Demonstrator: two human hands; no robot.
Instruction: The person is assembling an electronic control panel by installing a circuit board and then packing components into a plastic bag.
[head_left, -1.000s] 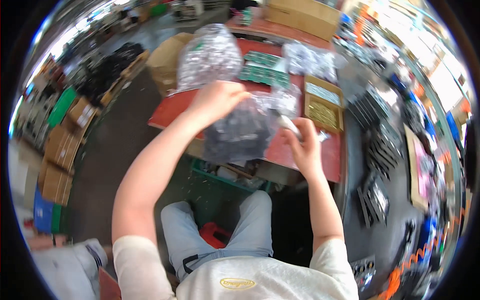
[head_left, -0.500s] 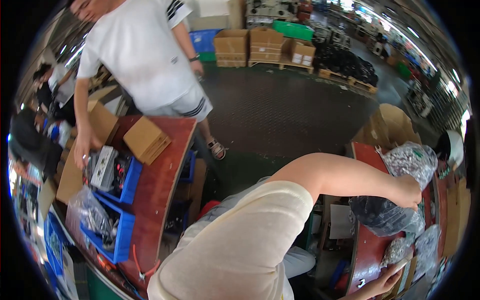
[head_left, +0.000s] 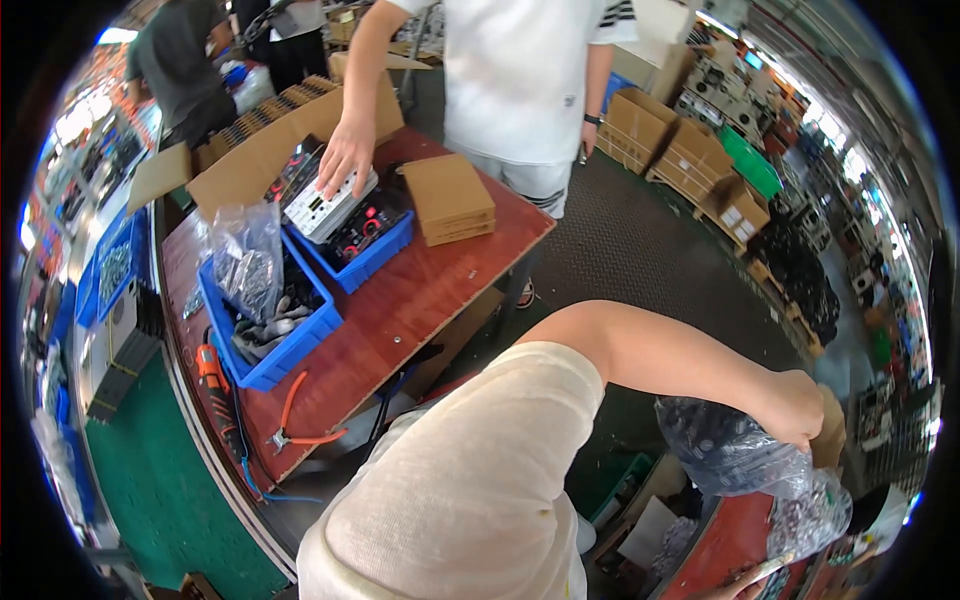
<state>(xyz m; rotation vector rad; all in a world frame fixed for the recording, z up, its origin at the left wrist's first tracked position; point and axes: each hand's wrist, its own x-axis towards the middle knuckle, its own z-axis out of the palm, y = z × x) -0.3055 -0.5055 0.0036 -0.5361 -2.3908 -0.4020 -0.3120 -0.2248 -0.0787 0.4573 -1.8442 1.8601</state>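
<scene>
My left hand (head_left: 795, 408) is closed on the gathered top of a dark, see-through plastic bag (head_left: 715, 450) at the right. The bag bulges beneath my fist and hangs over the corner of the red table; what fills it cannot be made out. Low at the right edge, my right hand (head_left: 742, 588) shows only in part, its fingers around a thin pale piece (head_left: 778, 567) whose kind is unclear. Close to that piece lies a clear plastic bag of small shiny parts (head_left: 812, 515).
On the left red table (head_left: 425, 290) are two blue bins (head_left: 270, 372), flat cardboard boxes (head_left: 448, 200), orange-handled pliers (head_left: 282, 437) and an orange power screwdriver (head_left: 212, 375). Across it, a co-worker's hand (head_left: 345, 160) touches a white panelled device (head_left: 325, 208). Pallets of cartons (head_left: 690, 155) stand beyond.
The view has swung left, toward the other table. My left hand still grips the dark bag, which has shifted toward the table's corner. The co-worker's hand has come onto the white device.
</scene>
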